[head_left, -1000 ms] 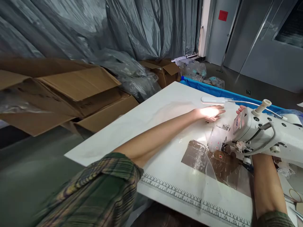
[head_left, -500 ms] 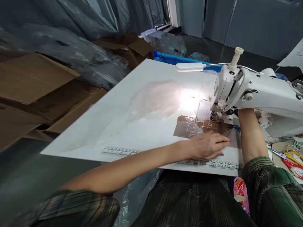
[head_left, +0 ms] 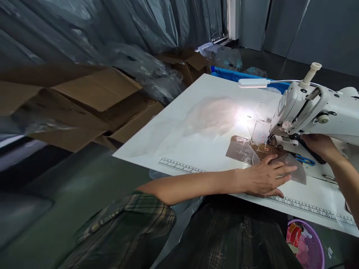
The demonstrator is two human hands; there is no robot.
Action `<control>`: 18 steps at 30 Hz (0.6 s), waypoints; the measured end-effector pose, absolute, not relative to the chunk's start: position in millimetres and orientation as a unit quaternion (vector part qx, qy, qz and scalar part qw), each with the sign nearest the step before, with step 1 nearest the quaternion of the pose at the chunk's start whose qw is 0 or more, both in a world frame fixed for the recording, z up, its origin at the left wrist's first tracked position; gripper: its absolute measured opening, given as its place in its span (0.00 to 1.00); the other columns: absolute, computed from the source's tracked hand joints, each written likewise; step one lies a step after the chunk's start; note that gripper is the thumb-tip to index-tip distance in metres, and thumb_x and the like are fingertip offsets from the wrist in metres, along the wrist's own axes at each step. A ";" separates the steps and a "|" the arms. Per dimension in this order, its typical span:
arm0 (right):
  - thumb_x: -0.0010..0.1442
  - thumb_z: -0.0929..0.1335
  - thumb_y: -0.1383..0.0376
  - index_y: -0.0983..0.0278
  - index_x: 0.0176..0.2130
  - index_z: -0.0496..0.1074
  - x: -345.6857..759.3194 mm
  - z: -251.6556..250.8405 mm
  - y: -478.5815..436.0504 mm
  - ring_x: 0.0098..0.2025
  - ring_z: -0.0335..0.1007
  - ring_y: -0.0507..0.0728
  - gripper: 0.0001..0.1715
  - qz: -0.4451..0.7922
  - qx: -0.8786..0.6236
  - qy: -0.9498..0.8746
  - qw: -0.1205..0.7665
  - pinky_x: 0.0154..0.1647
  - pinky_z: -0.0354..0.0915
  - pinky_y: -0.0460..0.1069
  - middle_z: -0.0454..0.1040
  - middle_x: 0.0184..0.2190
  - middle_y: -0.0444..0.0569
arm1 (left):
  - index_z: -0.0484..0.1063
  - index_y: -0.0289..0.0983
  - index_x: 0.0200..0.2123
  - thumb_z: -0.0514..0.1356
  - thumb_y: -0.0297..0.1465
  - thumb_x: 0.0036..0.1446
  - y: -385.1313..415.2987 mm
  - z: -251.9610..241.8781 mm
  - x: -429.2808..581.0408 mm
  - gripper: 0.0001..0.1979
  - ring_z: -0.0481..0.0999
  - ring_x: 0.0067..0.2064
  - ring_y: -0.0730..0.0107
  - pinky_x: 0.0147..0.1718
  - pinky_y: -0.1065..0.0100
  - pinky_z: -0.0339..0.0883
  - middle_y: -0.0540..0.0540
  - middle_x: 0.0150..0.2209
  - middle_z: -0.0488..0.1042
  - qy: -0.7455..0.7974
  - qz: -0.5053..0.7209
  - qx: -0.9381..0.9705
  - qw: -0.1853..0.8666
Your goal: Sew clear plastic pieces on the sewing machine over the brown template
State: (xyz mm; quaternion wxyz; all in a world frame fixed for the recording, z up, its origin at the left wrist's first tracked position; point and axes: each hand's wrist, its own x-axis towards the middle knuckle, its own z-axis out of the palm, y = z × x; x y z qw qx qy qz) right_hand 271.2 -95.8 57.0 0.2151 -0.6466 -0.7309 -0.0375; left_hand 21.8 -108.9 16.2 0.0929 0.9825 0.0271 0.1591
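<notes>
My left hand (head_left: 266, 176) lies flat with its fingers spread on a clear plastic sheet with brown tint (head_left: 244, 149) at the near edge of the white table (head_left: 196, 123). The sheet runs under the needle area of the white sewing machine (head_left: 314, 108). My right hand (head_left: 318, 144) reaches under the machine's arm, close to blue-handled snips (head_left: 304, 160); its fingers are curled and partly hidden. A small lamp (head_left: 254, 83) on a flexible neck lights the table beside the machine.
Open cardboard boxes (head_left: 95, 97) and grey plastic sheeting (head_left: 134, 33) stand left of the table. A ruler scale (head_left: 308, 207) is printed along the table's near edge. A purple bin with scraps (head_left: 307, 246) sits below at the right. A blue edge (head_left: 238, 74) shows behind the table.
My left hand drew back from under the lamp to the near edge and now rests on the plastic sheet. The view swung left and right; my right hand stays by the machine.
</notes>
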 end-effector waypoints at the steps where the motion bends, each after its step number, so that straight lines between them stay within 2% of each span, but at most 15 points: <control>1: 0.70 0.59 0.58 0.68 0.39 0.76 268.0 55.2 -110.4 0.29 0.73 0.54 0.22 -0.034 -0.647 -0.726 0.231 0.27 0.65 0.48 0.76 0.30 0.54 | 0.72 0.33 0.53 0.59 0.42 0.65 -105.2 19.7 13.7 0.21 0.68 0.60 0.50 0.57 0.50 0.58 0.33 0.64 0.64 0.026 0.166 0.979 0.118; 3: 0.68 0.62 0.60 0.66 0.41 0.76 256.8 48.0 -142.8 0.32 0.74 0.56 0.17 -0.033 -0.626 -0.731 0.270 0.29 0.67 0.49 0.78 0.34 0.55 | 0.74 0.34 0.48 0.57 0.36 0.67 -91.1 26.5 -4.6 0.14 0.73 0.54 0.54 0.52 0.52 0.63 0.35 0.59 0.71 0.043 0.177 0.967 0.180; 4: 0.67 0.64 0.62 0.64 0.43 0.76 249.3 42.8 -158.1 0.37 0.75 0.57 0.13 -0.040 -0.604 -0.741 0.291 0.33 0.69 0.50 0.78 0.39 0.56 | 0.75 0.35 0.47 0.55 0.32 0.68 -80.9 29.5 -14.1 0.12 0.73 0.52 0.56 0.51 0.53 0.63 0.37 0.56 0.73 0.071 0.175 0.960 0.206; 6: 0.67 0.64 0.64 0.62 0.46 0.74 234.1 30.3 -182.5 0.43 0.74 0.59 0.12 -0.052 -0.551 -0.780 0.293 0.40 0.71 0.52 0.78 0.41 0.54 | 0.75 0.38 0.47 0.50 0.25 0.67 -57.8 34.6 -31.3 0.15 0.74 0.48 0.59 0.47 0.53 0.64 0.40 0.51 0.76 0.147 0.172 0.948 0.225; 8: 0.67 0.64 0.63 0.62 0.47 0.73 223.4 17.9 -197.3 0.43 0.74 0.59 0.12 -0.068 -0.526 -0.801 0.279 0.42 0.70 0.54 0.77 0.41 0.53 | 0.74 0.36 0.50 0.51 0.26 0.66 -37.1 38.2 -42.5 0.15 0.73 0.46 0.58 0.44 0.56 0.64 0.38 0.51 0.75 0.213 0.162 0.944 0.191; 10: 0.68 0.63 0.62 0.63 0.44 0.73 221.5 8.6 -205.4 0.41 0.72 0.60 0.11 -0.090 -0.532 -0.803 0.254 0.40 0.68 0.54 0.77 0.39 0.53 | 0.72 0.34 0.52 0.50 0.31 0.68 -24.1 39.5 -44.4 0.15 0.72 0.45 0.60 0.42 0.60 0.63 0.38 0.50 0.74 0.259 0.145 0.945 0.139; 13: 0.69 0.61 0.60 0.65 0.37 0.73 232.3 4.6 -213.6 0.36 0.70 0.60 0.16 -0.155 -0.585 -0.771 0.200 0.35 0.65 0.54 0.75 0.34 0.54 | 0.72 0.33 0.48 0.45 0.35 0.71 -15.1 36.0 -29.1 0.19 0.72 0.42 0.62 0.39 0.63 0.62 0.39 0.47 0.74 0.283 0.107 0.950 0.073; 16: 0.71 0.58 0.57 0.65 0.34 0.72 240.4 10.4 -219.9 0.31 0.68 0.61 0.22 -0.212 -0.650 -0.713 0.158 0.32 0.63 0.55 0.73 0.30 0.55 | 0.74 0.33 0.46 0.47 0.32 0.70 0.1 28.4 -1.3 0.17 0.73 0.43 0.59 0.40 0.61 0.62 0.37 0.50 0.73 0.267 0.074 0.961 0.008; 18: 0.70 0.58 0.57 0.65 0.36 0.73 234.5 15.8 -220.4 0.32 0.69 0.61 0.21 -0.212 -0.665 -0.693 0.181 0.32 0.65 0.55 0.73 0.32 0.55 | 0.74 0.33 0.47 0.50 0.26 0.66 19.6 25.3 16.7 0.14 0.73 0.46 0.58 0.40 0.62 0.62 0.36 0.53 0.73 0.231 0.058 0.971 0.004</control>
